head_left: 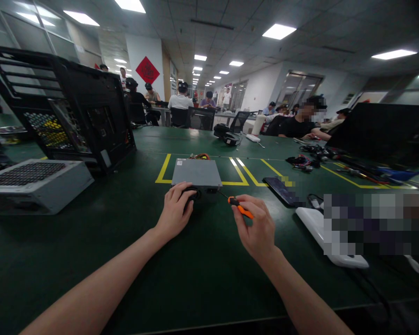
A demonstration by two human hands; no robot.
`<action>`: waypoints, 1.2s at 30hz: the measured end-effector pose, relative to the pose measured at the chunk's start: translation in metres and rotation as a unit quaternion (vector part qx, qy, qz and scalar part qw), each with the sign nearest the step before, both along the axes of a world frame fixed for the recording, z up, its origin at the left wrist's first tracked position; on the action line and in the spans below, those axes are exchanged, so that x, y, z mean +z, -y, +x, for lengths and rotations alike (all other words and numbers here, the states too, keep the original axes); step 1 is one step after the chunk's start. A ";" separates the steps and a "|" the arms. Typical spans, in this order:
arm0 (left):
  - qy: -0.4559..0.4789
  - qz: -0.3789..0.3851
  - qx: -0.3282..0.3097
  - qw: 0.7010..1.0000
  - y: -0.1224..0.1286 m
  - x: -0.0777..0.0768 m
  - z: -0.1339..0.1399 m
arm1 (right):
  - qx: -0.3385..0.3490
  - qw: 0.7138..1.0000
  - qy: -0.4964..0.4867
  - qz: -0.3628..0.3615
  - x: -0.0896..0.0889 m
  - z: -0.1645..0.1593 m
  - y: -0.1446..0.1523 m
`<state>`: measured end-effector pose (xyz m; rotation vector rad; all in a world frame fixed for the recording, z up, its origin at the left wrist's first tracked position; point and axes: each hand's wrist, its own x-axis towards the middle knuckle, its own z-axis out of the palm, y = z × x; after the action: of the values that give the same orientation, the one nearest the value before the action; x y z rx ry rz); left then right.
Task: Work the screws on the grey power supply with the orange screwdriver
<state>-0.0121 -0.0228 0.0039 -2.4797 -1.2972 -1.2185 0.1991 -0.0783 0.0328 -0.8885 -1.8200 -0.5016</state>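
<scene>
A grey computer power supply [197,172] lies on the green table in front of me, its power socket facing me and coloured wires at its back. My left hand [176,207] is closed on its near left edge, fingers on top and thumb in front. A dark round part [194,192] shows by those fingers; I cannot make out what it is. My right hand [256,225] is closed around an orange and black screwdriver [243,210]. The thin shaft points left to the near right corner of the power supply; whether the tip touches is too small to tell.
A black computer case [108,111] and a second power supply [61,186] stand at left. To the right lie a phone [282,190], a white device [312,223], cables and tools. A black headset-like object [226,135] is farther back. A person [300,121] sits across.
</scene>
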 end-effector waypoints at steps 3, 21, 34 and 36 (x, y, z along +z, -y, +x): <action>0.001 0.003 -0.004 1.000 0.000 0.000 0.000 | 0.006 1.000 -0.027 0.003 0.000 0.000 0.000; 0.006 0.004 -0.003 1.000 -0.001 -0.001 0.001 | 0.002 1.000 -0.018 0.008 0.001 0.002 0.003; 0.003 0.001 -0.004 1.000 0.000 0.000 0.001 | 0.005 1.000 -0.018 -0.006 0.001 0.003 0.002; 0.000 0.003 -0.003 1.000 0.000 -0.001 0.001 | -0.001 1.000 -0.003 -0.004 0.000 0.004 0.002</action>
<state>-0.0116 -0.0228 0.0034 -2.4813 -1.2861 -1.2226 0.2026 -0.0804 0.0331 -0.8972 -1.8175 -0.4938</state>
